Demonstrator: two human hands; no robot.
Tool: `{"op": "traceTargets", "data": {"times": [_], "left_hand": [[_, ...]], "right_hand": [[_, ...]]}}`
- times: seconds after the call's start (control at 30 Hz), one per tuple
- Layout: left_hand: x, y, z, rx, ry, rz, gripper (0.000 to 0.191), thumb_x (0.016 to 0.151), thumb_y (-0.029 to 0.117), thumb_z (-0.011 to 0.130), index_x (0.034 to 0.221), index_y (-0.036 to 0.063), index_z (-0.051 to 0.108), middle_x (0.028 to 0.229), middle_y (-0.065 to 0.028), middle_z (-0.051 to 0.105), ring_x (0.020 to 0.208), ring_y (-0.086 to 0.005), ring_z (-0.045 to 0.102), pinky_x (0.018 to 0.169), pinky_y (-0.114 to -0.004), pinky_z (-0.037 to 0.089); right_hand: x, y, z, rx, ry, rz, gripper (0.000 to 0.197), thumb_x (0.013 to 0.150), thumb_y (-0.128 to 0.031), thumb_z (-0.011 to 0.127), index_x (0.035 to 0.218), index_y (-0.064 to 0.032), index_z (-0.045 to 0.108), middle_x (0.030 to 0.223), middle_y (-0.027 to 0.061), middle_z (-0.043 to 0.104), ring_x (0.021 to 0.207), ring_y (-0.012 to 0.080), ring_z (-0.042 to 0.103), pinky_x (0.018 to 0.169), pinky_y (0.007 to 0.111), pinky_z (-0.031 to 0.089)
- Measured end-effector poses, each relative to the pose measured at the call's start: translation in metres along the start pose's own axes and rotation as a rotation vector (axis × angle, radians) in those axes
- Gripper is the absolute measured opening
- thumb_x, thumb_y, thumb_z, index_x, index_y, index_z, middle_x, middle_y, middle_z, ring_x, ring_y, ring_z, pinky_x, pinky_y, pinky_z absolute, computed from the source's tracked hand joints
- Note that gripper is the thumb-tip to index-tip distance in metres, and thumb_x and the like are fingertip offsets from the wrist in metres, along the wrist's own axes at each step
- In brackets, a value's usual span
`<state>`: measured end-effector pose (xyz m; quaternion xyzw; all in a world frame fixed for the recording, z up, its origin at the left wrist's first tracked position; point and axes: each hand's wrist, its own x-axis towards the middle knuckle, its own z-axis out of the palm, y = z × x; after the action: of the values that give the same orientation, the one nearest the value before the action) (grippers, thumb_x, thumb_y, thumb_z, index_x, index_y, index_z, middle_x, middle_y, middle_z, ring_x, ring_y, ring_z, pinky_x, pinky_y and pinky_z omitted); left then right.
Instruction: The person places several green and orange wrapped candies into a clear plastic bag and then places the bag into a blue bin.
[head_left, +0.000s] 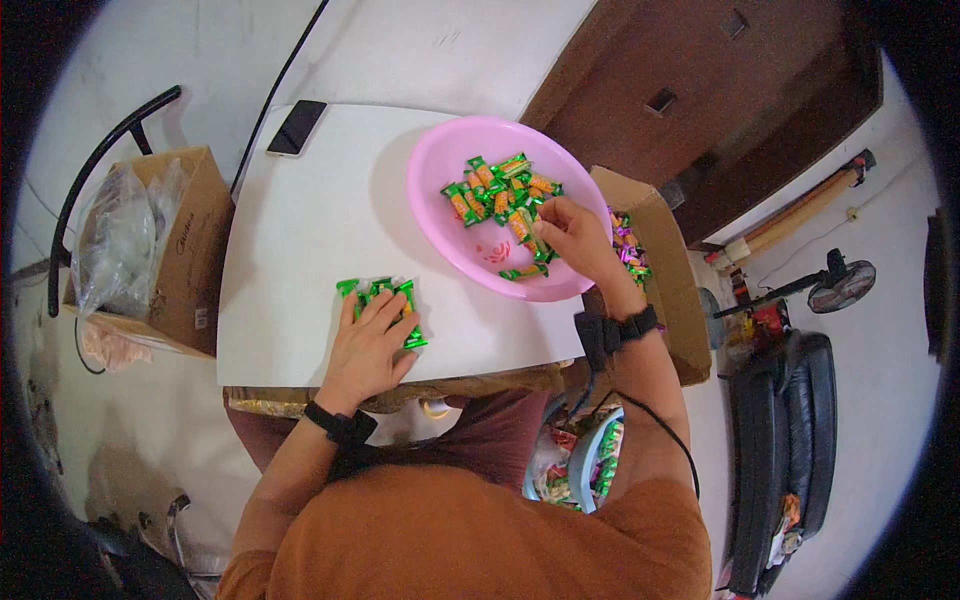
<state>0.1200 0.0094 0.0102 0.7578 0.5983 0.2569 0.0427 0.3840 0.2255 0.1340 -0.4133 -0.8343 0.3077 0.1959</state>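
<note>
My left hand (367, 349) lies palm down over a small row of green-wrapped snack packets (409, 300) on the white table, fingers slightly spread. Its palm and fingers partly hide the packets. At the right, my right hand (574, 232) reaches over the rim of a pink plastic basin (442, 244). Thumb and forefinger pinch a green-and-yellow packet (523, 225) in there; the fingers cover part of it. Several similar wrapped packets (480, 180) are heaped in the basin around it.
A smartphone (298, 127) lies at the far left of the white table (300, 225). Left of it stands a cardboard box (191, 240) with plastic bags. An open carton (675, 300) holding purple-wrapped packets (628, 244) is right of the basin. Blue tubs (581, 469) stand beside my lap.
</note>
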Motion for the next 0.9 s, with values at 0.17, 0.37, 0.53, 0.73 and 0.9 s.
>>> {"op": "traceTargets", "data": {"times": [0.17, 0.37, 0.53, 0.73, 0.9], "left_hand": [[-0.004, -0.004, 0.004, 0.003, 0.033, 0.021, 0.059, 0.072, 0.027, 0.075, 0.128, 0.0124, 0.061, 0.142, -0.0137, 0.052, 0.135, -0.0336, 0.044, 0.116, -0.059, 0.021], [-0.003, -0.001, 0.000, -0.018, 0.079, 0.027, 0.052, 0.074, 0.026, 0.075, 0.124, 0.0129, 0.064, 0.135, -0.0130, 0.056, 0.131, -0.0316, 0.047, 0.112, -0.061, 0.026], [-0.003, 0.000, 0.001, -0.028, 0.085, 0.036, 0.054, 0.073, 0.026, 0.075, 0.125, 0.0134, 0.063, 0.135, -0.0130, 0.057, 0.132, -0.0311, 0.047, 0.112, -0.060, 0.026], [-0.004, -0.002, 0.001, -0.023, 0.035, 0.016, 0.054, 0.078, 0.029, 0.074, 0.128, 0.0131, 0.062, 0.141, -0.0135, 0.053, 0.135, -0.0323, 0.044, 0.115, -0.059, 0.023], [-0.004, -0.004, 0.004, -0.031, 0.054, 0.018, 0.054, 0.076, 0.029, 0.075, 0.127, 0.0127, 0.063, 0.139, -0.0134, 0.054, 0.134, -0.0314, 0.045, 0.114, -0.058, 0.025]], "right_hand": [[-0.054, -0.039, 0.030, 0.298, -0.004, -0.075, 0.014, 0.091, -0.012, 0.071, 0.098, -0.0018, 0.064, 0.081, -0.0015, 0.061, 0.073, 0.0059, 0.054, 0.063, 0.025, 0.047], [-0.098, -0.062, 0.081, 0.197, -0.055, -0.049, 0.020, 0.086, -0.011, 0.074, 0.103, -0.0053, 0.066, 0.081, 0.0037, 0.063, 0.073, 0.0131, 0.059, 0.064, 0.030, 0.049], [-0.097, -0.043, 0.116, -0.415, -0.092, -0.457, 0.025, 0.083, -0.012, 0.064, 0.108, -0.0087, 0.066, 0.096, 0.0077, 0.064, 0.088, 0.0287, 0.062, 0.076, 0.040, 0.051], [-0.099, -0.017, 0.148, -0.424, -0.100, -0.518, 0.031, 0.084, -0.010, 0.057, 0.113, -0.0084, 0.066, 0.123, 0.0175, 0.058, 0.099, 0.0346, 0.061, 0.086, 0.044, 0.051], [-0.114, -0.018, 0.172, -0.025, 0.049, -0.266, 0.037, 0.081, -0.004, 0.064, 0.118, -0.0058, 0.065, 0.140, 0.0258, 0.050, 0.110, 0.0406, 0.058, 0.095, 0.046, 0.049]]}}
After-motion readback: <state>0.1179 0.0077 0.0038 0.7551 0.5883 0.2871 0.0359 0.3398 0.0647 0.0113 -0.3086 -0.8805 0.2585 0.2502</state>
